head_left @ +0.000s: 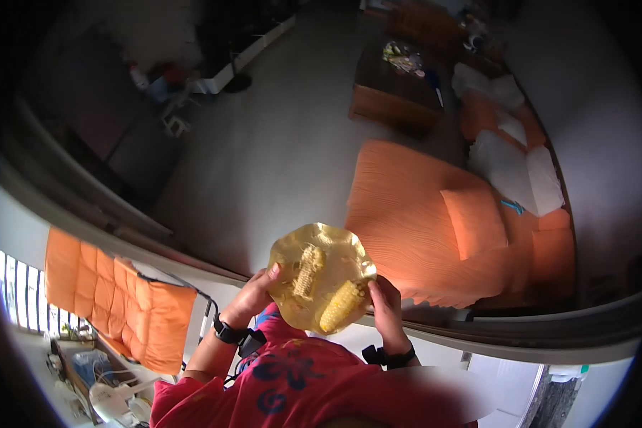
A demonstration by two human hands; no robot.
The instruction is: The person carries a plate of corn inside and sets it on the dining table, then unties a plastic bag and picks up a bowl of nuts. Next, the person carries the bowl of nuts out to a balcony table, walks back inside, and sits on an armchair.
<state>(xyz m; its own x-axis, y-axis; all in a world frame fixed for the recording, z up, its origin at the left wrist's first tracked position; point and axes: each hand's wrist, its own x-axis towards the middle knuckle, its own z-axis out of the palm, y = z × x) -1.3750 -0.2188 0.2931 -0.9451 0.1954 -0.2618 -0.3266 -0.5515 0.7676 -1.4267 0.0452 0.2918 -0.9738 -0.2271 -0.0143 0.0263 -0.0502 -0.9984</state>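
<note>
- Your left hand and right hand grip the gold plate at opposite sides.
- The paler cob looks partly stripped; the yellow cob bears many kernels.

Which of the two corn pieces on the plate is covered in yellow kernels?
The corn piece nearer the right hand: its visible side has full yellow rows. The other cob, nearer the left hand, looks mostly stripped and pale.
</note>
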